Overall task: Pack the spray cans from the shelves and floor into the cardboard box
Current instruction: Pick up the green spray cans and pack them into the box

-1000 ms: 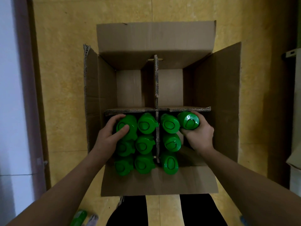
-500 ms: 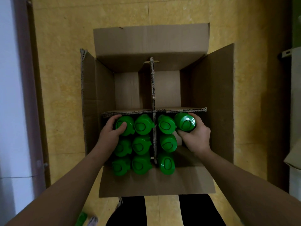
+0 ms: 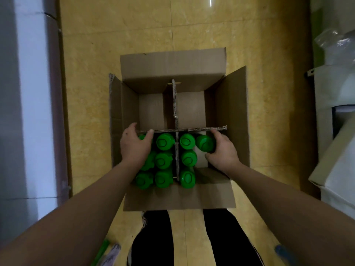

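Note:
An open cardboard box (image 3: 228, 116) stands on the yellow floor, split into compartments by a cross divider (image 3: 175, 110). Several green-capped spray cans (image 3: 164, 160) stand upright in the two near compartments; the two far compartments hold nothing. My left hand (image 3: 134, 148) lies over the far-left can of the near-left compartment, with its fingers stretched towards the divider, and it hides most of that can. My right hand (image 3: 222, 152) grips a tilted green can (image 3: 205, 144) at the far right corner of the near-right compartment.
A white and brown wall edge (image 3: 38, 112) runs down the left. White furniture and boxes (image 3: 336, 131) stand at the right. A green object (image 3: 100, 252) lies on the floor at the bottom left. My black-trousered legs (image 3: 153, 237) are just behind the box's near flap.
My left hand's fingers have uncurled from the can's cap and now stretch over it towards the divider. The right hand still holds its can in the same corner. The view has pulled back.

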Motion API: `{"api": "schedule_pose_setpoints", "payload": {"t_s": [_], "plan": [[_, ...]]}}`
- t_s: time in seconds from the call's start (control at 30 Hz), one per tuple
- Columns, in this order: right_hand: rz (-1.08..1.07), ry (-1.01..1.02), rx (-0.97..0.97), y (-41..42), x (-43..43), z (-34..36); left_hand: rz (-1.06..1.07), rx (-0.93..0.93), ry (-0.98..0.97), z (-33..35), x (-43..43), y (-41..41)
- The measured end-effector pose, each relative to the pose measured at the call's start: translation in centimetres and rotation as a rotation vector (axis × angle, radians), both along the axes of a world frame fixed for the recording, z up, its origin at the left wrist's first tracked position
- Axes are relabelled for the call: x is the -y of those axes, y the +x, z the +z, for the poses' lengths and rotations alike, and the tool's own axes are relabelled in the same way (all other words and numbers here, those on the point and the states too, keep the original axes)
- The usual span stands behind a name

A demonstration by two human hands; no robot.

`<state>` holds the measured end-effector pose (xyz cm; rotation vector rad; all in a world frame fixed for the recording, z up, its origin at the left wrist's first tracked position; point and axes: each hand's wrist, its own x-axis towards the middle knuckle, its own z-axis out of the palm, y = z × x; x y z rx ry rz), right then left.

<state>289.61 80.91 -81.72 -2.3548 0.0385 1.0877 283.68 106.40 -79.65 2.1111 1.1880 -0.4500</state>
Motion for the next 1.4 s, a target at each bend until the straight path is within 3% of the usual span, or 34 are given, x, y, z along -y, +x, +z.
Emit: {"api": "schedule_pose_setpoints", "payload": {"t_s": [0.17,0.43,0.73,1.03,1.4], "plan": [[0.017,0.007,0.151,4.1,-0.6,11.7,-0.205,0.140,0.027,12.0,2.7,4.6],[0.040,0.077,0.435,7.6,0.6,35.5,-0.422,0.402,0.148,37.0,6.5,9.5],[-0.009,-0.142,0.794,4.6,6.7,56.5,-0.869,0.816,0.266,57.9,11.8,13.1],[-0.435,-0.482,0.860,-11.2,17.1,64.4,-1.434,0.997,0.093,63.8,25.6,7.3],[-0.994,-0.777,0.660,-39.3,27.4,66.0,-1.987,0.995,-0.315,62.3,44.1,-13.6]]}}
